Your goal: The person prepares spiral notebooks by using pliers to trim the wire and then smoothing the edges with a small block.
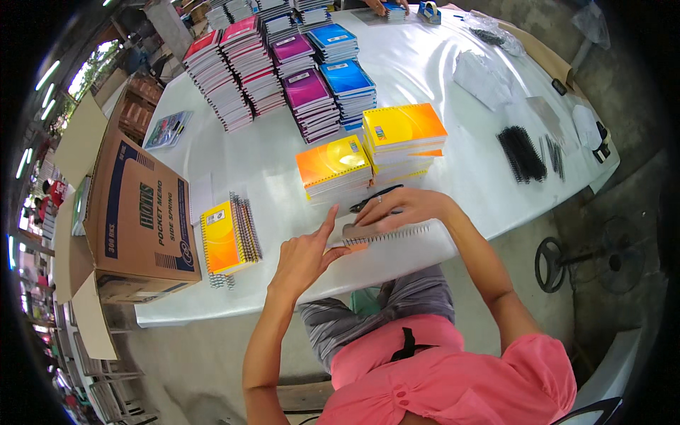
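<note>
"Where was the pad?"

"The pale pad (414,249) sat at the near edge of the table (248,170), a coil (389,234) along its upper side. From it, the taller yellow stack (404,127) stood at twelve o'clock, the shorter yellow stack (333,161) at eleven, the black coils (523,154) at two."

"And the fingers?"

"The left hand (297,258) had its index finger and thumb parted wide, the thumb at the pad's nine o'clock end; what its other fingers gripped, I couldn't tell. The right hand (414,207) was half-curled just above the coil, a dark tool (375,198) beside it at eleven o'clock. Whether it held that, I couldn't tell either."

"What worried you?"

"The coil, mostly. Had its end snagged in a hole, a harder push could have bent the wire or torn paper. A slack left thumb might have let the sheets slip out of line. And so near the edge, one knock could have sent the pad off."
</note>
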A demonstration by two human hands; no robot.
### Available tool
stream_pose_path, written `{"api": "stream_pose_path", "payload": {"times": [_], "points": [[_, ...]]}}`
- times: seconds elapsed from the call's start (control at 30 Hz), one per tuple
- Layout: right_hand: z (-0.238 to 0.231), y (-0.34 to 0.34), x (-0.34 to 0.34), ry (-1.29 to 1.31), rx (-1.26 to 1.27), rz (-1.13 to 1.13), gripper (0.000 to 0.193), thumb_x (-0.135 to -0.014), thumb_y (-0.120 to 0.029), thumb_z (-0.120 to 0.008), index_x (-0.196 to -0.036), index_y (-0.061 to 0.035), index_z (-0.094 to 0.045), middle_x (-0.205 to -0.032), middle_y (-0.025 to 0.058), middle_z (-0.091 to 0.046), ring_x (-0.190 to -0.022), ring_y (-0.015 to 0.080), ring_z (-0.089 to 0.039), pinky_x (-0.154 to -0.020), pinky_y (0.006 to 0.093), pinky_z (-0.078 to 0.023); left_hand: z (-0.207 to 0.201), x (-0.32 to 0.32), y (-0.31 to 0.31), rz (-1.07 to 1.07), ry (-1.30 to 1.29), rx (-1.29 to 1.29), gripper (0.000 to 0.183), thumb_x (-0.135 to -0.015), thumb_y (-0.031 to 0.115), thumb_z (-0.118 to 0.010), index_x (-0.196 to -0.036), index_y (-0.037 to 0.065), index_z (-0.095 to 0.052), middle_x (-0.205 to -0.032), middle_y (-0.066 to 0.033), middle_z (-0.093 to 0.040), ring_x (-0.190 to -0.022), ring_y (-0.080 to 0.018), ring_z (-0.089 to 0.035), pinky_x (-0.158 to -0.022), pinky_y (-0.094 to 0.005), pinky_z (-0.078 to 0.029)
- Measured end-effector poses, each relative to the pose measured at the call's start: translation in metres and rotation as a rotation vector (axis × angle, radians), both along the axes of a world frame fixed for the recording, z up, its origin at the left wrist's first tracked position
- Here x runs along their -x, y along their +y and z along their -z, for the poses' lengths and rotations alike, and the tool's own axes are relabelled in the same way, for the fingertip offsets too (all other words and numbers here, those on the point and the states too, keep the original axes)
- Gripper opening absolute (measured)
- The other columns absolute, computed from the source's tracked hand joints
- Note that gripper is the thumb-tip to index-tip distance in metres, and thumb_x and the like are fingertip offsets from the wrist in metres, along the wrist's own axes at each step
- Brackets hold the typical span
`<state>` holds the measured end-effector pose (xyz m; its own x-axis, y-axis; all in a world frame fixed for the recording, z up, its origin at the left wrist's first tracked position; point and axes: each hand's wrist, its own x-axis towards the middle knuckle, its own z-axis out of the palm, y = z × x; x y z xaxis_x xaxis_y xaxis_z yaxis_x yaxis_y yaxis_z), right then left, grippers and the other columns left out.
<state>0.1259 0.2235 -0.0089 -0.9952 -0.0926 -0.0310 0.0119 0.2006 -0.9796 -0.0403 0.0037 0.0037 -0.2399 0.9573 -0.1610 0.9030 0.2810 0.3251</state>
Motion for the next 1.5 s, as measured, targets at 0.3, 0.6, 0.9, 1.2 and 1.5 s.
{"api": "stream_pose_path", "payload": {"times": [0.3,0.6,0.9,1.2,1.5], "points": [[0.001,0.005,0.004,0.015,-0.136,-0.079,0.048,-0.090,-0.037,-0.065,-0.119,0.0012,-0.067,-0.124,0.0166,-0.064,-0.117,0.0280,-0.057,-0.100,0.0378,-0.043,-0.001,0.000,0.003,0.020,-0.005,0.012,0.091,-0.082,0.049,-0.069,-0.154,0.020,-0.021,-0.124,-0.0121,-0.065,-0.091,-0.0391,-0.067,-0.080,-0.0472,-0.054],[0.007,0.005,0.003,0.016,0.022,-0.028,0.048,-0.091,-0.038,-0.064,-0.116,0.0023,-0.068,-0.119,0.0147,-0.066,-0.111,0.0243,-0.060,-0.093,0.0332,-0.046,-0.014,0.002,0.002,0.003,-0.011,0.013,0.089,-0.079,0.049,-0.073,-0.152,0.024,-0.029,-0.114,-0.0140,-0.069,-0.081,-0.0384,-0.068,-0.071,-0.0460,-0.052],[0.012,-0.002,0.022,0.126,0.021,-0.030,0.047,-0.089,-0.036,-0.066,-0.116,0.0026,-0.067,-0.119,0.0122,-0.067,-0.106,0.0207,-0.061,-0.091,0.0335,-0.047,0.016,0.017,-0.017,-0.127,-0.296,-0.356,0.095,-0.071,0.030,-0.082,-0.151,0.028,-0.032,-0.127,-0.0159,-0.062,-0.100,-0.0367,-0.066,-0.082,-0.0425,-0.054],[0.009,-0.012,0.035,0.057,-0.083,-0.032,0.042,-0.091,-0.033,-0.065,-0.116,0.0006,-0.068,-0.120,0.0121,-0.066,-0.106,0.0211,-0.061,-0.090,0.0323,-0.047,0.043,0.010,-0.027,-0.263,-0.636,-0.561,0.101,-0.068,0.002,-0.081,-0.153,0.016,-0.028,-0.134,-0.0142,-0.059,-0.123,-0.0273,-0.058,-0.094,-0.0349,-0.052],[0.005,-0.024,0.042,0.009,-0.024,-0.095,0.044,-0.092,-0.036,-0.064,-0.118,-0.0007,-0.068,-0.122,0.0126,-0.064,-0.112,0.0227,-0.058,-0.094,0.0338,-0.045,0.047,0.004,-0.032,-0.310,-0.732,-0.647,0.100,-0.070,0.010,-0.083,-0.153,0.015,-0.027,-0.133,-0.0141,-0.060,-0.119,-0.0254,-0.061,-0.096,-0.0365,-0.052]]}}
